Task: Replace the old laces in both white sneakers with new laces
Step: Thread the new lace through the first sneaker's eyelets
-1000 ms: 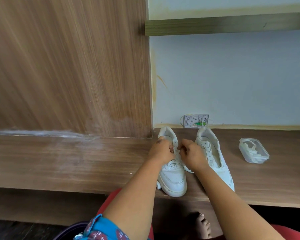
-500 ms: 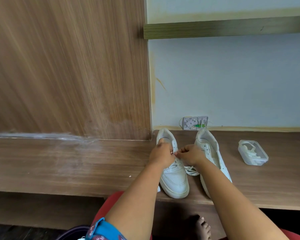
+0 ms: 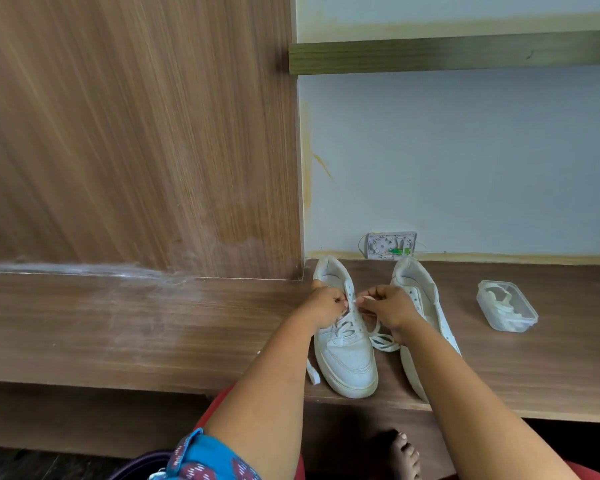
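Note:
Two white sneakers stand side by side on the wooden ledge, toes toward me. The left sneaker point(image 3: 345, 355) has a white lace point(image 3: 381, 339) threaded through its lower eyelets, with loose loops lying between the shoes and an end point(image 3: 313, 374) trailing off its left side. My left hand point(image 3: 326, 304) grips the sneaker's left eyelet flap. My right hand point(image 3: 390, 306) pinches a lace end at the upper eyelets. The right sneaker point(image 3: 426, 306), partly hidden by my right forearm, shows no lace in its visible eyelets.
A clear plastic box point(image 3: 506, 306) holding white laces sits on the wooden ledge point(image 3: 153, 323) to the right of the shoes. A small white wall fitting point(image 3: 390, 244) is behind them. A wooden panel rises at the left. My bare foot point(image 3: 404, 453) is on the floor below.
My hands have drawn slightly apart at the upper eyelets, and more loose lace now lies between the two sneakers. The view has shifted down a little.

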The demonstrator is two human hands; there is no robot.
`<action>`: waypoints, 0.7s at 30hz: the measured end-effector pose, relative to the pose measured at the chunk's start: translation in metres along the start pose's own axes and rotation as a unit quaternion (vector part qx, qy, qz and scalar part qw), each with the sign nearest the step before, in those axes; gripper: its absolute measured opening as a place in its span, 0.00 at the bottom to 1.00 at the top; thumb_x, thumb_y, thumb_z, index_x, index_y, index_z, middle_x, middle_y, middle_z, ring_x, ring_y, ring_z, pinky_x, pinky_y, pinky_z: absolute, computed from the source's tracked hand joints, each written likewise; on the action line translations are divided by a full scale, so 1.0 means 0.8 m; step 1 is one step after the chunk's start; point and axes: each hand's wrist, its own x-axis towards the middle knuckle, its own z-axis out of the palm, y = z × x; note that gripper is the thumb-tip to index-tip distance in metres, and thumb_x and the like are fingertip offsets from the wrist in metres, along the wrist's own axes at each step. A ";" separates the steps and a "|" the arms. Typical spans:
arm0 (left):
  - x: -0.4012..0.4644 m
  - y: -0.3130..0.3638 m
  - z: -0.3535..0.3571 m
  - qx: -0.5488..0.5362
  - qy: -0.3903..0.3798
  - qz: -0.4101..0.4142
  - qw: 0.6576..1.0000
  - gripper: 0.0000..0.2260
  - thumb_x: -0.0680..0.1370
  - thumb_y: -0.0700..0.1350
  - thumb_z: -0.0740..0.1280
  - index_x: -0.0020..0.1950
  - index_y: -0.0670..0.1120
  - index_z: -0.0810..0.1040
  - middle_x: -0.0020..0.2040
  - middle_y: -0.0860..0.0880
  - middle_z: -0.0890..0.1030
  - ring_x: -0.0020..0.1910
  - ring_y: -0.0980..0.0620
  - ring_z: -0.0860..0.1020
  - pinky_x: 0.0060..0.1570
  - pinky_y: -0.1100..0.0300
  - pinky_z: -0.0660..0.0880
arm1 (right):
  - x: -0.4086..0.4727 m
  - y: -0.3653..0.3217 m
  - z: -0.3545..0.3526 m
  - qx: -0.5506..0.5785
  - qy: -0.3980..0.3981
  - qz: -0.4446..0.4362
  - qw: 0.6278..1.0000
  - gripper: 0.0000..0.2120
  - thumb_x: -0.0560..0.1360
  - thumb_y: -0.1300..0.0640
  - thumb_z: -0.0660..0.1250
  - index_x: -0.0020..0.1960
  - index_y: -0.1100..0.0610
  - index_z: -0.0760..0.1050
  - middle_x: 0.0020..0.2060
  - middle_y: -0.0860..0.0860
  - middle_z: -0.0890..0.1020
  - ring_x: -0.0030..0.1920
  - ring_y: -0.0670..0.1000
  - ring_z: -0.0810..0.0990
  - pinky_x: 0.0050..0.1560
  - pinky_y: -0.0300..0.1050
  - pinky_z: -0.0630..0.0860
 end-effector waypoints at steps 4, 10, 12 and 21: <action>0.000 0.001 0.002 -0.039 0.008 -0.006 0.999 0.05 0.80 0.43 0.66 0.49 0.43 0.79 0.66 0.46 0.61 0.52 0.52 0.70 0.57 0.65 0.66 | -0.002 -0.005 0.000 -0.078 0.021 -0.017 0.997 0.08 0.72 0.56 0.75 0.42 0.61 0.81 0.35 0.54 0.84 0.33 0.48 0.81 0.33 0.38 0.78; -0.004 -0.001 -0.003 -0.120 0.027 -0.023 0.992 0.04 0.76 0.40 0.71 0.40 0.44 0.80 0.65 0.46 0.68 0.55 0.50 0.75 0.56 0.60 0.73 | 0.000 -0.003 0.005 -0.202 -0.005 -0.048 0.978 0.05 0.74 0.55 0.71 0.43 0.57 0.79 0.33 0.48 0.79 0.36 0.49 0.78 0.46 0.50 0.79; -0.005 0.001 -0.007 -0.125 0.018 -0.029 0.992 0.04 0.75 0.41 0.70 0.40 0.45 0.80 0.65 0.45 0.68 0.56 0.50 0.75 0.56 0.59 0.73 | 0.000 -0.007 0.005 -0.246 0.008 -0.069 0.967 0.06 0.74 0.55 0.72 0.42 0.58 0.78 0.34 0.48 0.79 0.37 0.50 0.78 0.44 0.48 0.78; -0.010 0.002 0.002 0.031 0.043 0.030 0.998 0.07 0.77 0.43 0.68 0.53 0.44 0.81 0.62 0.47 0.66 0.58 0.48 0.75 0.60 0.56 0.72 | -0.010 -0.005 0.022 -0.373 0.009 -0.195 0.907 0.03 0.79 0.63 0.58 0.49 0.60 0.71 0.48 0.55 0.71 0.40 0.51 0.69 0.40 0.42 0.61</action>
